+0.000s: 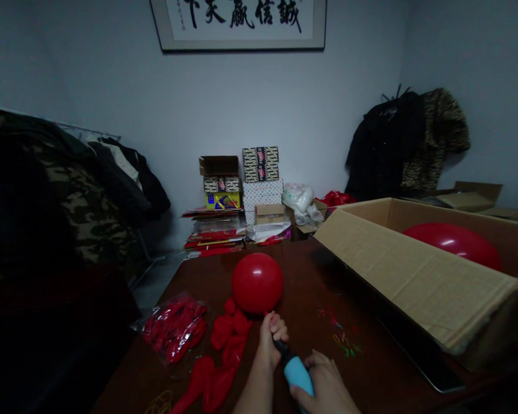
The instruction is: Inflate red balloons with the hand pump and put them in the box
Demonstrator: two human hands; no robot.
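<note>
A partly inflated red balloon sits on the nozzle of a blue hand pump above the dark wooden table. My left hand is closed around the balloon's neck at the pump's black tip. My right hand grips the blue body of the pump near the bottom edge. Several flat red balloons lie just left of my hands.
A plastic bag of red balloons lies at the left. A large open cardboard box on the right holds an inflated red balloon. Coloured rubber bands lie mid-table. Stacked boxes and papers stand at the far edge.
</note>
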